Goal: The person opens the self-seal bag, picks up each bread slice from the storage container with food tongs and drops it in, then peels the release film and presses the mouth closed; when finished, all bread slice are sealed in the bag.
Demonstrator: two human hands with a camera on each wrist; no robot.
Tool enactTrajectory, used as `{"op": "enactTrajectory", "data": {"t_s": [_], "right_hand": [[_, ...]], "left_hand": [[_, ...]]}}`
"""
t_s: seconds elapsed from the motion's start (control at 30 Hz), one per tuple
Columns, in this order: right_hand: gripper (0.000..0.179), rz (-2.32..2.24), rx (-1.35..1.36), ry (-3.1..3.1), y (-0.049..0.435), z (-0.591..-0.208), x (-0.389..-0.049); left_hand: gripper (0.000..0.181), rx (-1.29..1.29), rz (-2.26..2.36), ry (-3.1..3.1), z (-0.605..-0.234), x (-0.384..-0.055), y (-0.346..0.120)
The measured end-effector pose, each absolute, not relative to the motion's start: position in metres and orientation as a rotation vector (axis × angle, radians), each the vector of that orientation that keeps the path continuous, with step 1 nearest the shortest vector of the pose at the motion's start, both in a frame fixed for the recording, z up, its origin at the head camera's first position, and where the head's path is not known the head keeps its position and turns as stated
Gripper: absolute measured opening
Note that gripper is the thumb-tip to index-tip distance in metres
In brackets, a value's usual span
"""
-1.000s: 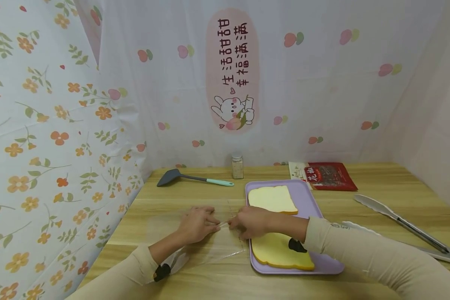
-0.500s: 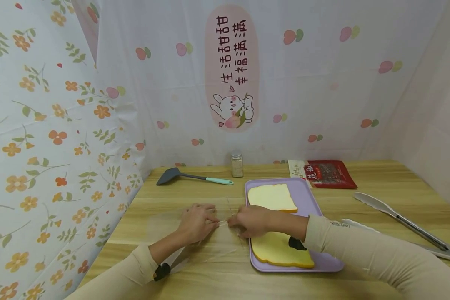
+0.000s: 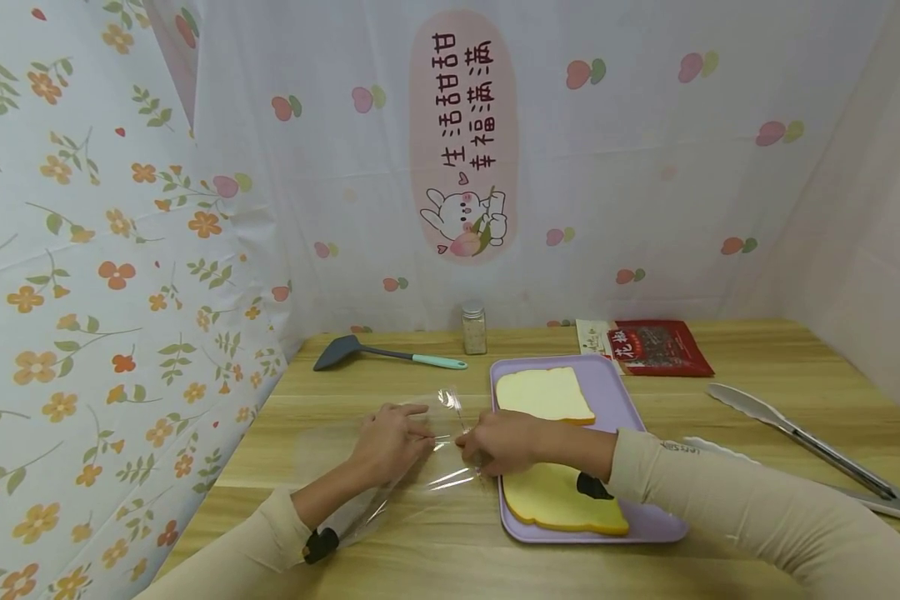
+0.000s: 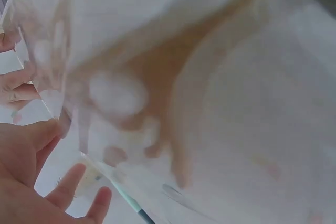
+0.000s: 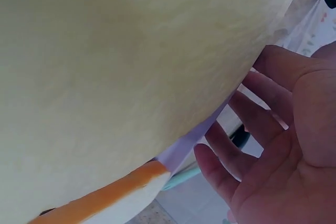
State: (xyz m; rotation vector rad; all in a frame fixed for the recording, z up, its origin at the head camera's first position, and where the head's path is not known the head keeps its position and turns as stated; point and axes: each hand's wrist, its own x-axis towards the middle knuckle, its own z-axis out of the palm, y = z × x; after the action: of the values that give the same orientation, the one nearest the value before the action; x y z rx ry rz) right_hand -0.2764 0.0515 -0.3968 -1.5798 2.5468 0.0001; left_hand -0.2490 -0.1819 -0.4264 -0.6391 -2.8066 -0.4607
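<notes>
Clear plastic film [image 3: 450, 479] lies over the wood table left of the tray; I cannot tell whether it is one sheet or a bag. My left hand [image 3: 390, 442] pinches it between thumb and forefinger near its right edge. Just opposite, my right hand [image 3: 506, 443] pinches that edge, reaching across the lilac tray [image 3: 615, 400]. Two toast-shaped bread slices lie on the tray: a far slice [image 3: 543, 393] and a near slice [image 3: 555, 504], partly under my right arm. In the left wrist view the film [image 4: 126, 66] covers most of the picture, blurring what is behind.
At the back are a grey spatula [image 3: 390, 356] with a mint handle, a glass spice jar [image 3: 474, 331] and a red spice packet [image 3: 656, 348]. Metal tongs [image 3: 810, 446] lie at the right, partly behind my right sleeve. Curtains hang behind and at the left.
The film between my hands now catches brighter glare and looks lifted and creased. My left hand has shifted slightly left; the right hand has hardly moved.
</notes>
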Motion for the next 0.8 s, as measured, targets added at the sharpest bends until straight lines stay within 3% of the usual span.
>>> {"op": "enactTrajectory", "data": {"t_s": [0.43, 0.8], "right_hand": [[0.003, -0.092, -1.65, 2.575, 0.04, -0.395, -0.284], [0.009, -0.142, -1.684, 2.45, 0.031, -0.4, -0.292]], "left_hand": [[0.006, -0.739, -0.841, -2.677, -0.427, -0.25, -0.189], [0.012, -0.737, -1.105, -2.603, -0.425, -0.246, -0.196]]}}
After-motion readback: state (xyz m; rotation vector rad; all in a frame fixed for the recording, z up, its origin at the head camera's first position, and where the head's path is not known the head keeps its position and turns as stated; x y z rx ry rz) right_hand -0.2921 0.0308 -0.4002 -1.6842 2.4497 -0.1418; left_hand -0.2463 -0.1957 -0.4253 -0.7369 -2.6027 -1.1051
